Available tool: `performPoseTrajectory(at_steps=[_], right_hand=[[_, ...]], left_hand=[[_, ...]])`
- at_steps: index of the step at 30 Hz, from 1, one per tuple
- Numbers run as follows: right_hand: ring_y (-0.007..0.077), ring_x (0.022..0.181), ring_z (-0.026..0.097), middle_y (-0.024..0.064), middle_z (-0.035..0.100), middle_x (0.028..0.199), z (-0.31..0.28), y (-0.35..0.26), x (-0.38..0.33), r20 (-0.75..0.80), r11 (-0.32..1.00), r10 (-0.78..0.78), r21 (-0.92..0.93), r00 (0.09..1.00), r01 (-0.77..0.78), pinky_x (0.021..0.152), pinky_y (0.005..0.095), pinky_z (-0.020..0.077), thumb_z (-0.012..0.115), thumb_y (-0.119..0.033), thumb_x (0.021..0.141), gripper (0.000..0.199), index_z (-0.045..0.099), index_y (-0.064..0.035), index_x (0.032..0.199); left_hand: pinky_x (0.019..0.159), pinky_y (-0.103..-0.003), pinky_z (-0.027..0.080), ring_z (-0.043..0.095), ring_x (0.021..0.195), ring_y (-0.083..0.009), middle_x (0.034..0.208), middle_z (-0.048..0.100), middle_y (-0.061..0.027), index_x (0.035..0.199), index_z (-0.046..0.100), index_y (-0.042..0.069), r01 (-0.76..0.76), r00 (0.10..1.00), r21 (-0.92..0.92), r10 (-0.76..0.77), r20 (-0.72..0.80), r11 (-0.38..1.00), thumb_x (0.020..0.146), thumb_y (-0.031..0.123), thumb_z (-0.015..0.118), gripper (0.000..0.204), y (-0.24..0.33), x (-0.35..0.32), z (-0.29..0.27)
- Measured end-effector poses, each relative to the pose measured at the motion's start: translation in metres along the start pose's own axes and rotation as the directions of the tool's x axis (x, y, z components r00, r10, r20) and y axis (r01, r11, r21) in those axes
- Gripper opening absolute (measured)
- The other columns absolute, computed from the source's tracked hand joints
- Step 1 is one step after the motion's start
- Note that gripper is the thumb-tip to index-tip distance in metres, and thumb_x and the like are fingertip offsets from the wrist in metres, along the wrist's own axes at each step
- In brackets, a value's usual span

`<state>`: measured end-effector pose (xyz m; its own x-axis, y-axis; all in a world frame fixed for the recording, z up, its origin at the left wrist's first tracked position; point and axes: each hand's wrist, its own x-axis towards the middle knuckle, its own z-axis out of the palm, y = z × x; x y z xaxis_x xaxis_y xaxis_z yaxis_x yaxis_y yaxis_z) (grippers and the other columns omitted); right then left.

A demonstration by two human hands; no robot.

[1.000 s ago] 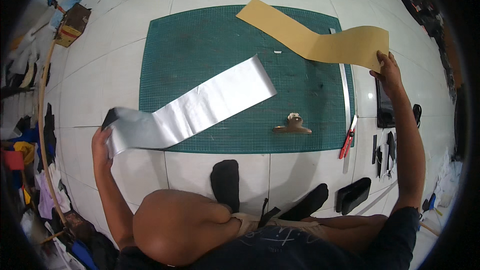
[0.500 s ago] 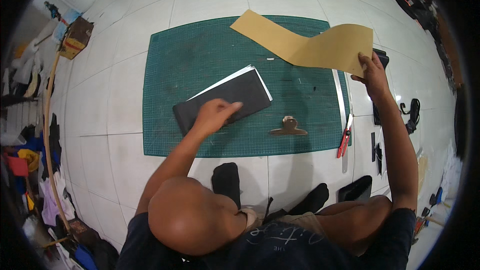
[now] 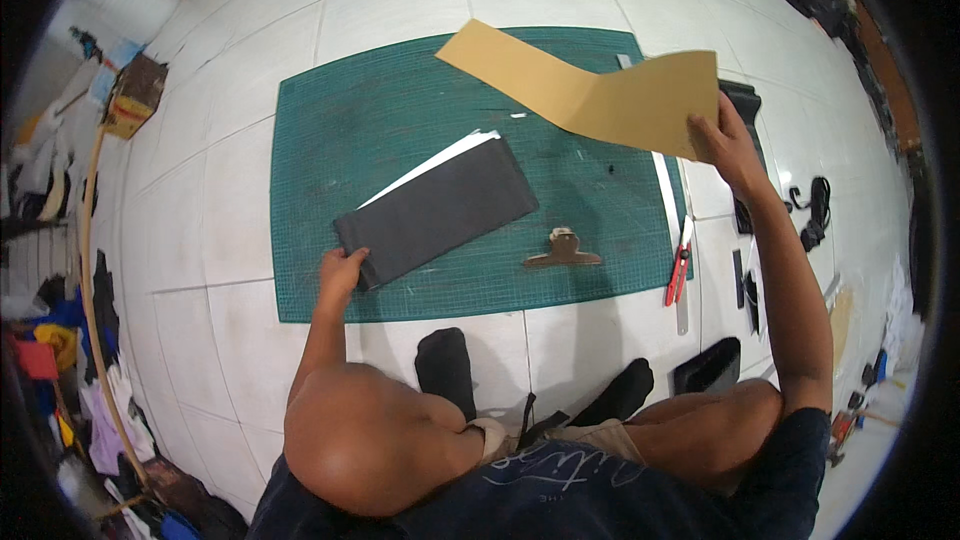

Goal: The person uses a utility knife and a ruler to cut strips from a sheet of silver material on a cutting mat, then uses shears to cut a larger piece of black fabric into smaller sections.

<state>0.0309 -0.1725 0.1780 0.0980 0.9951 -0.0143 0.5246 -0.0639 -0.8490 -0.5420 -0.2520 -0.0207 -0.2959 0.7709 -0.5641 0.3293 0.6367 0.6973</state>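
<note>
A long tan strip of card-like sheet [image 3: 600, 105] bends in a wave above the far right of the green cutting mat [image 3: 320, 140]. My right hand [image 3: 728, 145] is closed on its right end, thumb on top. On the mat lies a dark grey rectangular piece [image 3: 440, 205], with white sheets [image 3: 425, 170] sticking out along its far edge. My left hand [image 3: 345, 268] grips the near left corner of the dark piece between thumb and fingers. A metal bulldog clip [image 3: 563, 250] rests on the mat to the right.
A red utility knife [image 3: 680, 265] and a metal ruler [image 3: 667, 195] lie at the mat's right edge. Beyond are a black cable [image 3: 818, 215] and a black item [image 3: 742, 105]. A wooden pole [image 3: 92, 270] and a cardboard box [image 3: 135, 95] stand at left.
My left hand has moved from the middle of the dark piece left to its near corner and taken hold there. My right hand still holds the tan strip. The whole view has shifted slightly.
</note>
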Motion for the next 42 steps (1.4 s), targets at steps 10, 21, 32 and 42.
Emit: performPoseTrajectory(at_steps=[10,21,32,42], right_hand=[[0.0135,0.095,0.060,0.0090,0.057,0.119,-0.023,0.036,-0.012,0.007,0.997,0.067,0.034,0.998,-0.067,0.069,0.0285,0.0538,0.055,-0.030,0.101,0.052,0.038,-0.0066,0.144],[0.0162,0.092,0.060,0.0077,0.056,0.108,0.007,-0.008,0.023,0.133,0.985,0.137,0.083,0.982,-0.149,0.072,0.0299,0.0511,0.055,-0.033,0.098,0.042,0.050,-0.0041,0.129],[0.0203,0.103,0.060,0.0107,0.060,0.113,0.152,-0.155,0.016,0.331,0.923,-0.019,0.369,0.944,-0.111,0.090,0.0353,0.0471,0.058,-0.033,0.095,0.044,0.053,-0.0005,0.125],[0.0252,0.110,0.062,0.0136,0.067,0.117,0.330,-0.163,-0.119,0.474,0.806,-0.406,0.588,0.782,0.062,0.094,0.0386,0.0478,0.067,-0.031,0.094,0.038,0.064,-0.0016,0.118]], left_hand=[[0.086,-0.036,0.052,0.066,0.095,-0.0245,0.108,0.067,-0.0141,0.117,0.059,-0.006,-0.021,0.981,-0.543,-0.088,-0.174,0.840,0.090,0.011,0.062,0.032,-0.092,-0.013,-0.127],[0.089,-0.045,0.054,0.062,0.108,-0.0320,0.119,0.063,-0.0137,0.122,0.060,0.001,-0.185,0.522,-0.917,-0.756,-0.396,0.353,0.095,0.009,0.052,0.029,-0.348,-0.164,-0.193],[0.091,-0.045,0.050,0.056,0.112,-0.0302,0.134,0.049,-0.0148,0.136,0.048,0.004,0.341,-0.051,-0.763,-0.800,-0.598,0.549,0.093,0.034,0.060,0.054,-0.299,-0.208,-0.179],[0.114,-0.061,0.026,0.029,0.144,-0.0405,0.158,0.026,-0.0236,0.154,0.021,-0.001,0.330,0.921,-0.939,0.185,0.342,0.093,0.079,0.091,0.030,0.119,0.050,-0.088,-0.071]])
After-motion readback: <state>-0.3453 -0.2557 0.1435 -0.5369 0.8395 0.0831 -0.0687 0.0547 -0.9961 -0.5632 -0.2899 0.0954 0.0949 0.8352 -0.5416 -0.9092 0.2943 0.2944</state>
